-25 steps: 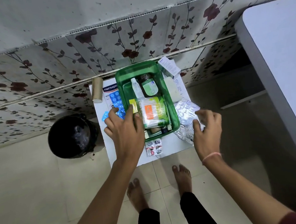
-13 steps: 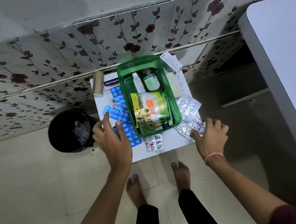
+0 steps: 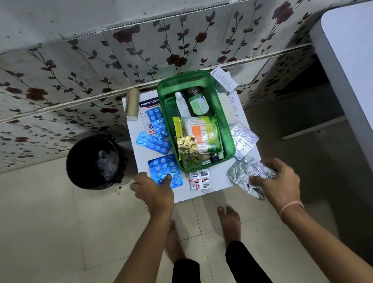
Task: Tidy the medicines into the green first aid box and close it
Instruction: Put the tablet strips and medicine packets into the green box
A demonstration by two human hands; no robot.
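Observation:
The green first aid box [image 3: 223,115] stands open on a small white table [image 3: 181,195], holding a bottle, a tube, a cotton-bud packet and a gold blister strip [image 3: 187,149]. Three blue blister packs lie left of it; my left hand [image 3: 155,191] rests its fingertips on the nearest blue pack [image 3: 164,169]. My right hand [image 3: 275,179] presses on crumpled silver blister strips [image 3: 244,173] at the table's right front corner. A small red-and-silver strip [image 3: 199,180] lies between my hands.
A black bin [image 3: 95,161] stands on the floor left of the table. A Hansaplast box [image 3: 147,113], a cardboard roll [image 3: 131,103], a leaflet [image 3: 224,78] and more silver strips [image 3: 243,139] lie around the box. A grey table [image 3: 360,67] rises at right.
My left hand left the box and drew back to the nearest blue pack. My right hand came down onto the silver strips. The gold strip now lies in the box.

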